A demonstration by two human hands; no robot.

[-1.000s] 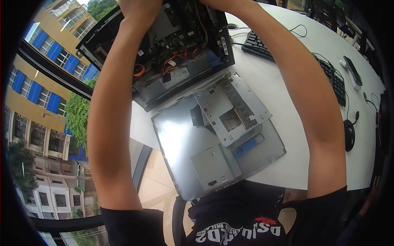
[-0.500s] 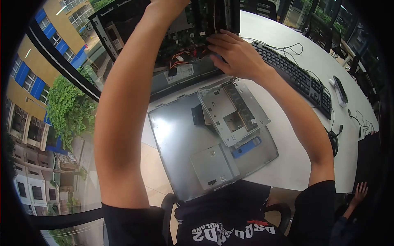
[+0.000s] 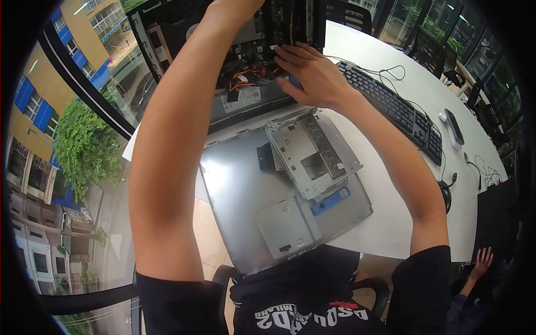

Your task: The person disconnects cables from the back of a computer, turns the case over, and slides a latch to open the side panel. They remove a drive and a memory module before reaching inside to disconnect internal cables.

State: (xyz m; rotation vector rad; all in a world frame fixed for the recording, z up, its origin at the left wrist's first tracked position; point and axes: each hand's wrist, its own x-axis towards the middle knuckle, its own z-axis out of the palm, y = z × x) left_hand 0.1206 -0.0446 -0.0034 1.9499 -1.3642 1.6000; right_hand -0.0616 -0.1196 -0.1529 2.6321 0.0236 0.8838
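An opened desktop computer case stands at the far side of the table, its circuit board and orange-red cables exposed. My right hand rests over the right part of the interior, fingers stretched out and thumb apart, near the cables. Only the wrist and back of my left hand show at the top edge above the case; the fingers are cut off. In front of the case lies a metal side panel. On top of it sits a metal drive bracket with a blue latch.
A black keyboard lies to the right, with a mouse, a white-and-black device and loose cables farther out. At the lower right another person's hand is visible. Windows border the left side.
The view has shifted slightly, moving the table things a little left. My right hand keeps nearly the same place over the case, and my left hand stays at the top edge.
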